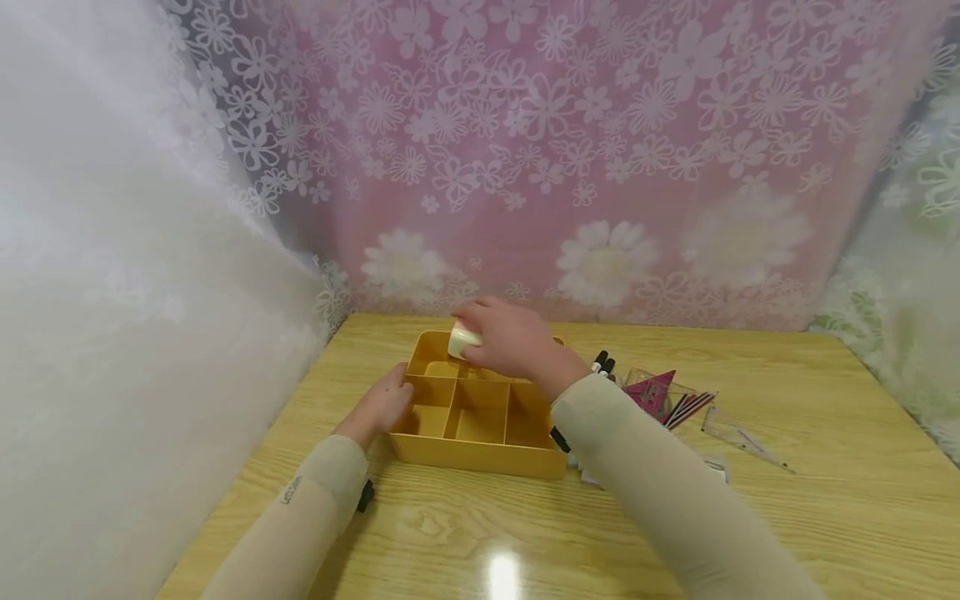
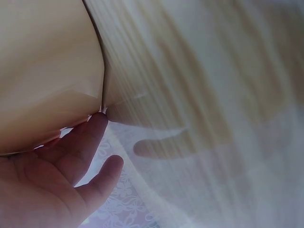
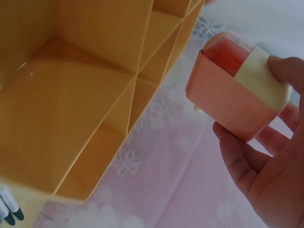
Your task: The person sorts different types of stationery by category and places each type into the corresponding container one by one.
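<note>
On the table stands a yellow compartment organizer (image 1: 480, 454). My left hand (image 1: 386, 402) holds its left wall, with fingertips at the rim; in the left wrist view, some fingers (image 2: 90, 147) lie along the outside of the organizer (image 2: 52, 71). My right hand (image 1: 510, 337) is above the back compartment, gripping a small pink and cream box-shaped thing (image 1: 461, 340) with rounded corners. In the right wrist view, this box (image 3: 228, 95) shows a see-through reddish end, with the thumb on its cream side and fingers beneath. The organizer (image 3: 95, 118) is beside it, apart from it.
Right of the organizer lie black-capped markers (image 1: 602, 364), a magenta set square (image 1: 652, 392), several pencils (image 1: 690, 408) and a clear ruler-like piece (image 1: 750, 446). My right forearm hides some items there. A flowered pink curtain (image 1: 525, 167) hangs behind the wooden table (image 1: 450, 533).
</note>
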Tool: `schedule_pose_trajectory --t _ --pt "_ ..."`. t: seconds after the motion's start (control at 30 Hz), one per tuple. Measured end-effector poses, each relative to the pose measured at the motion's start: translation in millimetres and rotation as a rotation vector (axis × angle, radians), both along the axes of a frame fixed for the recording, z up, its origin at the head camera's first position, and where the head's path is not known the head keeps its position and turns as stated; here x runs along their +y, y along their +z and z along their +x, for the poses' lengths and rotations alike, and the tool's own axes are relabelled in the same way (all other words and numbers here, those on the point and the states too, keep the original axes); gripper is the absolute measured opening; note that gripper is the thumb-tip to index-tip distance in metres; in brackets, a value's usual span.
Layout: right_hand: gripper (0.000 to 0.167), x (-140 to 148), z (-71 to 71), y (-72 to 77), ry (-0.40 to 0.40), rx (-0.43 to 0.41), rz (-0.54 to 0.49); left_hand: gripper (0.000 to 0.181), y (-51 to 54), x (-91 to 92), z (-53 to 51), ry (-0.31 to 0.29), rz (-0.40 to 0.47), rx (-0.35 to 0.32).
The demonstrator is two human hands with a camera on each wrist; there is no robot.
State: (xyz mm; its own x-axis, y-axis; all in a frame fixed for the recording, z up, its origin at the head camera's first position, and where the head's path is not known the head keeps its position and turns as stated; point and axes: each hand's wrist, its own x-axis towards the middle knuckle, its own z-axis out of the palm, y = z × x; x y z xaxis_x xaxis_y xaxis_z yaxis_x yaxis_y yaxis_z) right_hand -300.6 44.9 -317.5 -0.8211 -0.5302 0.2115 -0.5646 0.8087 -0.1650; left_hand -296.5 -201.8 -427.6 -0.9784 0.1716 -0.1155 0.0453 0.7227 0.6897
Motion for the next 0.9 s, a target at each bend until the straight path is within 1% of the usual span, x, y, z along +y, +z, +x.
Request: schedule_pose_trajectory --t 0.2,0.3,0.4,0.5,0.67,0.9 --pt "0.055 -29 -13.8 -2.7 0.005 -0.018 0.013 0.053 1.8 -0.3 -0.9 0.007 0.003 0.001" --pt "0.055 -39 -18.9 -4.6 0.008 -0.02 0.018 0.054 2.7 -0.2 -1.0 0.0 -0.005 0.002" --pt "0.055 -48 -23.2 -9.8 0.008 -0.023 0.056 0.055 1.2 0.0 -0.6 -0.009 -0.016 0.002" --pt "0.056 -55 -26.1 -17.5 0.0 -0.046 0.106 0.055 -1.8 0.1 0.3 -0.014 -0.009 0.007" --pt "0.056 -62 -26.1 -27.5 -0.002 -0.095 0.2 0.053 -2.8 -0.6 -0.2 -0.015 -0.003 0.012" --pt "0.053 -65 -23.2 -38.1 0.028 -0.113 0.292 0.051 -3.9 -1.1 -1.4 -0.017 -0.004 0.017"
